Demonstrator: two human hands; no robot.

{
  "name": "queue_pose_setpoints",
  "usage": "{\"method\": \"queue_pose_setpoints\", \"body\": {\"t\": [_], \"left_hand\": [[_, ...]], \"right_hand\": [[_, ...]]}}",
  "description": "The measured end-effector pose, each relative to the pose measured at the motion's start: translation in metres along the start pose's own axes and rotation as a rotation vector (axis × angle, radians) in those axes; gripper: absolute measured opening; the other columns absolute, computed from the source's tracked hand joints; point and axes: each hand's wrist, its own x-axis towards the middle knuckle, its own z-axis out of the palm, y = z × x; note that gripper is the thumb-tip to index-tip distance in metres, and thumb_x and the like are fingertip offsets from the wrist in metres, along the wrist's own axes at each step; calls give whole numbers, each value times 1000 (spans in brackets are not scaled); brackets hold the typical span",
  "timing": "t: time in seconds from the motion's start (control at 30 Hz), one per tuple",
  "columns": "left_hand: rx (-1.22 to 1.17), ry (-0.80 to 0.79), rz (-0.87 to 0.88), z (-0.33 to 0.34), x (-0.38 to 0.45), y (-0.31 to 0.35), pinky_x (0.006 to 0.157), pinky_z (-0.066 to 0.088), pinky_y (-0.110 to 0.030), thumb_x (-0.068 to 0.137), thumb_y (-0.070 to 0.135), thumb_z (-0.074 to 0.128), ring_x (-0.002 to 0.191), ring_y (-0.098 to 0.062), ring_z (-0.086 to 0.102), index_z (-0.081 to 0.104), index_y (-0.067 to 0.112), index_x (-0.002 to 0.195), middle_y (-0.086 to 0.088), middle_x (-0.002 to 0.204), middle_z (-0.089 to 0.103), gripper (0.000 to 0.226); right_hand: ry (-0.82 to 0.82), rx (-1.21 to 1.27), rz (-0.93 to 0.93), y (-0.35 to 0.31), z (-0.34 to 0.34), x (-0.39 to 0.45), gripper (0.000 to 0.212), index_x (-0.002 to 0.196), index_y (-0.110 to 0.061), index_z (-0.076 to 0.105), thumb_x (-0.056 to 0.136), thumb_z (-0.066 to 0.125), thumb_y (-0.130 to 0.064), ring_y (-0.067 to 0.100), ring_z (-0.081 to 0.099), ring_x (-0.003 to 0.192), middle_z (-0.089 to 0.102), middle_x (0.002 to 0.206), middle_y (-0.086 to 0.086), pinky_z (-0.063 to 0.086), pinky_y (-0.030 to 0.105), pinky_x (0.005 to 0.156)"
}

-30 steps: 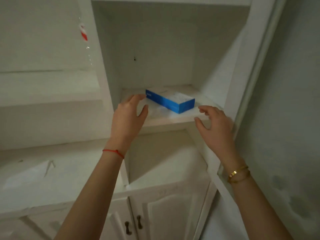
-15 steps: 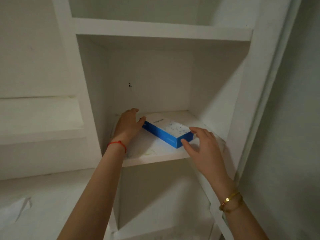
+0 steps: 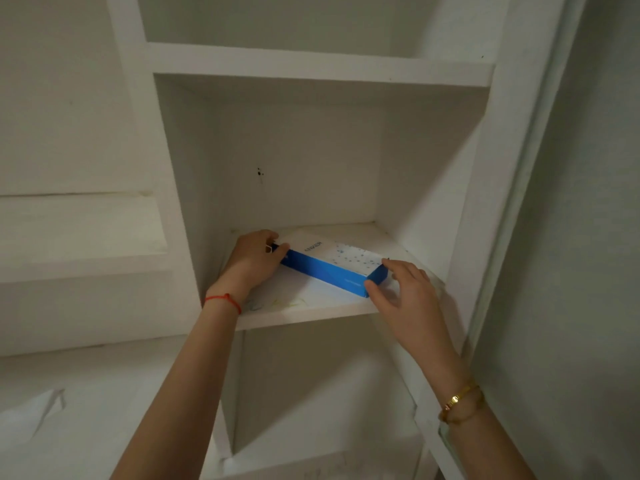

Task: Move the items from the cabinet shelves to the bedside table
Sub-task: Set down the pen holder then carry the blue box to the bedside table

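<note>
A flat blue and white box (image 3: 329, 265) lies at an angle on the middle cabinet shelf (image 3: 304, 308). My left hand (image 3: 252, 259), with a red string at the wrist, grips the box's far left end. At the near right end sits my right hand (image 3: 405, 292), thumb on the blue front corner and fingers over the white top. The box still rests on the shelf board.
The white cabinet has an upper shelf (image 3: 318, 67) above and an open lower compartment (image 3: 311, 382) below. A white ledge (image 3: 79, 237) runs to the left. The cabinet's right side post (image 3: 495, 216) stands close to my right hand, with a grey wall (image 3: 581, 237) beyond.
Both hands have reached in from in front of the shelf and closed on the two ends of the box. The view has tilted upward, showing the upper shelf.
</note>
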Motion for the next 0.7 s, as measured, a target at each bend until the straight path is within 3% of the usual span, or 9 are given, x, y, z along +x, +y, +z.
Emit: {"method": "queue_pose_setpoints", "body": {"t": [0.3, 0.43, 0.53, 0.57, 0.6, 0.7], "left_hand": [[74, 201, 68, -8, -70, 12, 82, 49, -33, 92, 22, 63, 87, -30, 67, 71, 2, 105, -16, 101, 70, 25], [69, 250, 74, -11, -102, 20, 77, 46, -28, 93, 24, 63, 86, -27, 66, 71, 5, 109, -13, 104, 68, 26], [54, 298, 78, -11, -125, 27, 73, 45, -29, 93, 24, 61, 83, -25, 66, 73, 9, 102, -10, 101, 67, 21], [32, 316, 84, -11, -132, 29, 73, 47, -30, 93, 25, 61, 82, -24, 66, 73, 10, 102, -8, 100, 67, 21], [5, 332, 90, -11, -140, 30, 74, 49, -30, 94, 25, 61, 82, -22, 66, 74, 11, 104, -7, 100, 67, 21], [-65, 370, 111, -9, -160, 31, 72, 48, -26, 93, 25, 63, 79, -15, 64, 73, 15, 105, -2, 99, 66, 18]], "right_hand": [[37, 50, 2, 2, -12, -25, 45, 133, -6, 54, 95, 56, -30, 21, 48, 123, 57, 132, 5, 30, 20, 101], [101, 63, -10, 0, -21, -36, 40, 130, -4, 57, 96, 56, -24, 26, 53, 115, 61, 125, 9, 25, 7, 94], [88, 106, 16, -1, -26, -45, 44, 136, -6, 53, 98, 50, -29, 20, 50, 112, 60, 125, 6, 38, 20, 97], [87, 135, 27, -2, -27, -48, 45, 137, -7, 52, 98, 49, -30, 15, 50, 111, 59, 124, 5, 45, 23, 95], [92, 174, 40, -2, -29, -51, 43, 137, -7, 52, 99, 48, -29, 6, 50, 106, 59, 120, 4, 48, 17, 89], [119, 333, 88, -2, -30, -59, 35, 132, -9, 55, 99, 49, -20, -7, 55, 89, 57, 105, -4, 42, 0, 69]]}}
